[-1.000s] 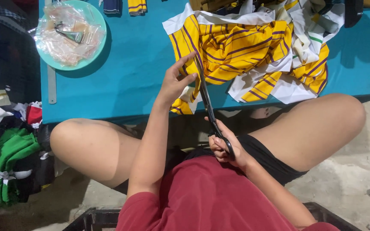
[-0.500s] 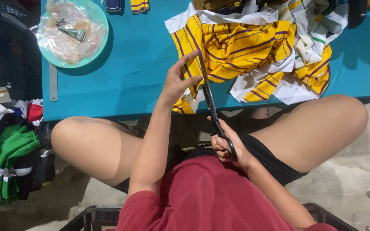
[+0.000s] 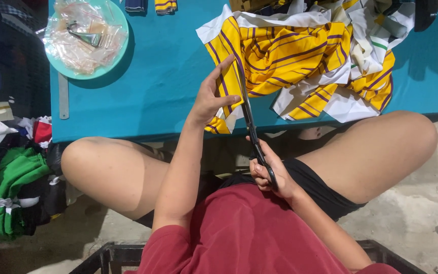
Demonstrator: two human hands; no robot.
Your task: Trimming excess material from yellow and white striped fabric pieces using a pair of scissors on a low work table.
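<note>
From the head camera, the person sits at a low blue table (image 3: pixel 153 91) with knees apart. The striped cloth (image 3: pixel 280 56), yellow with purple lines and white parts, lies in a heap on the far right part of the table, and one edge hangs over the near side.

The left hand (image 3: pixel 211 99) is on the table's near edge. Its fingers are closed on the hanging edge of the cloth, pinching it with the thumb and holding it up.

The right hand (image 3: pixel 269 175) is below the table's edge, over the lap. It is wrapped tight around the handles of the black scissors (image 3: pixel 252 132). The blades point up toward the table and lie along the cloth just beside the left hand. The blades look nearly together.

On the table's far left corner sits a green plate (image 3: pixel 115 61) with a clear bag on it. A ruler (image 3: pixel 63 96) lies just below the plate. Left of the table, a pile of clothes (image 3: pixel 13 177) lies on the floor.
</note>
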